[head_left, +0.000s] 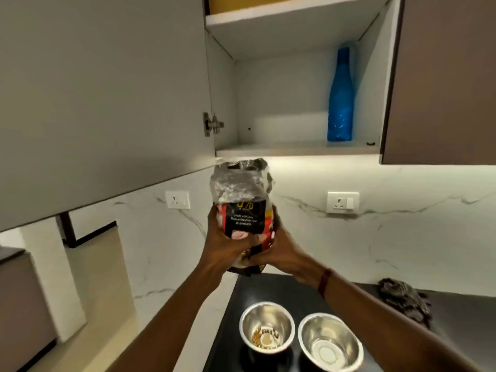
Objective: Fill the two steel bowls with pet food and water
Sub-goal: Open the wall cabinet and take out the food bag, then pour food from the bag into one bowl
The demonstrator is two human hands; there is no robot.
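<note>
Both hands grip the pet food bag (241, 200) low on its sides, the left hand (228, 245) wrapped round the front with the thumb across the label, the right hand (279, 251) curled round the far side. The bag stands upright in the air, its crumpled top just under the lower shelf (295, 150) of the open cabinet. Well below the bag, on the dark counter (241, 291), stand the two steel bowls: the bowl with kibble (255, 318) directly under the bag, holding only a thin scatter, and the second bowl (314, 336) just beside it, apparently empty, though clear water would be hard to see. A blue bottle (340, 103) stands on the shelf, above and right of the bag. The food step looks to be in hand, the bag either going to the shelf or coming off it. Next, probably, comes water, which calls for freeing one hand to reach the bottle.
</note>
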